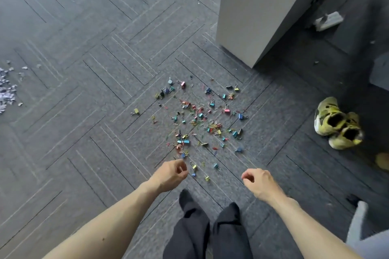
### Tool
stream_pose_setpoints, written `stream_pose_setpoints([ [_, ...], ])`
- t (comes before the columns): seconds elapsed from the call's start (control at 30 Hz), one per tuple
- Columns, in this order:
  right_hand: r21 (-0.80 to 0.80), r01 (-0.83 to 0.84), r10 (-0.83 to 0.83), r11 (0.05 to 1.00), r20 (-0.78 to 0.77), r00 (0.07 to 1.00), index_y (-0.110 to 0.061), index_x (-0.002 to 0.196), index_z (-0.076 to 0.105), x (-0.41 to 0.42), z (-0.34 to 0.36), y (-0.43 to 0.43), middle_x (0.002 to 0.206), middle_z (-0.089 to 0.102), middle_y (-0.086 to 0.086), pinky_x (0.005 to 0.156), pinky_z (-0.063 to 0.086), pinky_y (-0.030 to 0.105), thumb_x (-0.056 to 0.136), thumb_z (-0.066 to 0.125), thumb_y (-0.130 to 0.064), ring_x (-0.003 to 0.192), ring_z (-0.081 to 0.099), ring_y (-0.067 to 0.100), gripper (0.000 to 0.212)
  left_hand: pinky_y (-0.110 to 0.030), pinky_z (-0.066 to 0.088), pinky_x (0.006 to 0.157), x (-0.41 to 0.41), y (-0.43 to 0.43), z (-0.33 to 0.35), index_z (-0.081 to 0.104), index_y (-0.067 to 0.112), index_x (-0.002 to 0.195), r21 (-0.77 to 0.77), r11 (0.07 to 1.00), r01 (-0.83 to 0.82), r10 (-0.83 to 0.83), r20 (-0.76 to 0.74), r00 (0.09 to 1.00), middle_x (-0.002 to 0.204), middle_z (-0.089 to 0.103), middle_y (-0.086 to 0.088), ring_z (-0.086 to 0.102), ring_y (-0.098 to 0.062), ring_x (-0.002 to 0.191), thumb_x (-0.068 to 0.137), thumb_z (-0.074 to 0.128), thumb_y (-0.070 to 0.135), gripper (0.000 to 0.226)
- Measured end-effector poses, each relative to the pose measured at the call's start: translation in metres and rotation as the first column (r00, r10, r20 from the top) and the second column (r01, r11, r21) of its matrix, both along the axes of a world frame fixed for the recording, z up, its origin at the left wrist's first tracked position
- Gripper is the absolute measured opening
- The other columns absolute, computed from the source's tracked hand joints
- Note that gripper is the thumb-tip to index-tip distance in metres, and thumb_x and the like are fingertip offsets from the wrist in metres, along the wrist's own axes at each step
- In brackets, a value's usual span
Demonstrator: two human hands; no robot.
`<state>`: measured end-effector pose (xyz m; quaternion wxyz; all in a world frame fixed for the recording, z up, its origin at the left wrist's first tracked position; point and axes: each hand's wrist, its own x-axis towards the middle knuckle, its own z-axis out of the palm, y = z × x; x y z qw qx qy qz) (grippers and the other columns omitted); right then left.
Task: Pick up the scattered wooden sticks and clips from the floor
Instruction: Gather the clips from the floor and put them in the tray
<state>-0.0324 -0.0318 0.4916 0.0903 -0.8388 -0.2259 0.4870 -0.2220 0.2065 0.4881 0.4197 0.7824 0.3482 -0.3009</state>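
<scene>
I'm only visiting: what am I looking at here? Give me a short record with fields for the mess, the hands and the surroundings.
floor: grey carpet with a line pattern
mess: coloured clips, scattered loosely on the carpet
wooden sticks: none visible
hands: left hand and right hand hang loosely curled over the near edge of the mess, nothing seen in either
surroundings: white cabinet beyond the clips; yellow shoes to the right; paper scraps far left
progress: nothing picked up yet, as far as shown
</scene>
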Motion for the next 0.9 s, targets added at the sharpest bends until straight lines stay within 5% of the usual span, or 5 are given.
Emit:
stream_pose_setpoints([
  [0.23, -0.084, -0.109, 0.103, 0.990, -0.074, 0.992, -0.028, 0.106, 0.068, -0.027, -0.168, -0.003, 0.108, 0.068, -0.005, 0.083, 0.048, 0.025, 0.092, 0.054, -0.026, 0.092, 0.060, 0.013, 0.020, -0.034, 0.053, 0.088, -0.022, -0.025, -0.185, 0.061, 0.021, 0.117, 0.005, 0.967, 0.256, -0.252, -0.159, 0.955, 0.120, 0.066, -0.004, 0.063, -0.023, 0.106, 0.089, 0.053, 0.025, 0.029],
  [0.53, -0.095, -0.187, 0.164, 0.978, -0.208, 0.964, -0.022, 0.118, 0.065, -0.083, -0.369, -0.003, 0.119, 0.066, -0.001, 0.090, 0.048, 0.025, 0.094, 0.052, -0.019, 0.101, 0.059, 0.013, 0.028, -0.036, 0.049, 0.098, -0.049, -0.072, -0.390, 0.056, 0.022, 0.129, -0.091, 0.941, 0.326, -0.338, -0.231, 0.912, 0.132, 0.057, -0.006, 0.057, -0.024, 0.118, 0.082, 0.051, 0.020, 0.048],
  [0.7, -0.090, -0.189, 0.162, 0.978, -0.251, 0.954, -0.023, 0.121, 0.063, -0.110, -0.461, 0.001, 0.120, 0.066, -0.001, 0.091, 0.049, 0.027, 0.093, 0.054, -0.021, 0.100, 0.060, 0.014, 0.030, -0.035, 0.050, 0.093, -0.047, -0.085, -0.473, 0.059, 0.018, 0.121, -0.077, 0.928, 0.365, -0.373, -0.184, 0.909, 0.120, 0.059, -0.006, 0.059, -0.026, 0.111, 0.086, 0.051, 0.024, 0.037],
  [0.9, -0.056, -0.271, 0.257, 0.961, -0.182, 0.949, -0.025, 0.108, 0.068, -0.116, -0.510, 0.023, 0.112, 0.063, 0.000, 0.091, 0.051, 0.036, 0.090, 0.052, -0.023, 0.098, 0.062, 0.023, 0.024, -0.044, 0.055, 0.076, -0.040, -0.086, -0.519, 0.062, 0.016, 0.094, 0.132, 0.918, 0.374, -0.379, 0.020, 0.925, 0.094, 0.057, -0.005, 0.059, -0.026, 0.086, 0.089, 0.037, 0.034, 0.031],
])
